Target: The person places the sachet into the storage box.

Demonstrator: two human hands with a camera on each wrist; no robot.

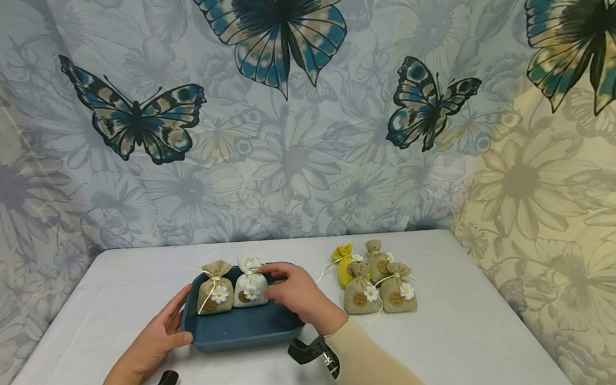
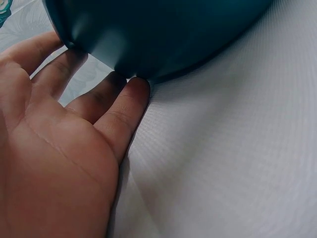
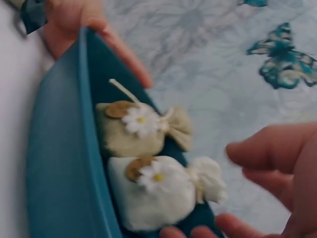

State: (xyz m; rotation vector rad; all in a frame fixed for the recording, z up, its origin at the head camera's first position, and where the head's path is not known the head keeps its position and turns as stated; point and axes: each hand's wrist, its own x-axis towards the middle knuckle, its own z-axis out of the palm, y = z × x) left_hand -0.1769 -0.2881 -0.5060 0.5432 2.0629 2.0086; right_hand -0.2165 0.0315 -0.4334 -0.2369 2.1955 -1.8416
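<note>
A dark blue tray [image 1: 232, 333] sits on the white desk [image 1: 464, 338], near its front middle, and holds two small drawstring sachets side by side against its far wall. The left one is a tan burlap sachet [image 1: 214, 288] with a white daisy and a pale cord; the right one is a white sachet [image 1: 250, 283] with the same kind of daisy and a round brown tag. The right wrist view shows both lying on the tray floor, touching each other, their tied necks pointing away from the near rim.

The right hand [image 1: 297, 294] is at the tray's right side, just beside the white sachet. Its fingers [image 3: 270, 148] are loosely bent and spread, with a gap between them and the sachet's neck, so they hold nothing. The left hand [image 1: 156, 340] rests against the tray's left wall. Its fingers [image 2: 126, 106] are straight and relaxed, their tips touching the rounded outer corner of the tray, palm turned toward it and lying on the desk.

To the right of the tray, apart from it, four more sachets stand in a cluster: a yellow sachet [image 1: 344, 265] at the back left, and three tan sachets [image 1: 382, 284] around it, each with a daisy. Behind the desk hangs a curtain [image 1: 302, 126] printed with flowers and blue butterflies.
</note>
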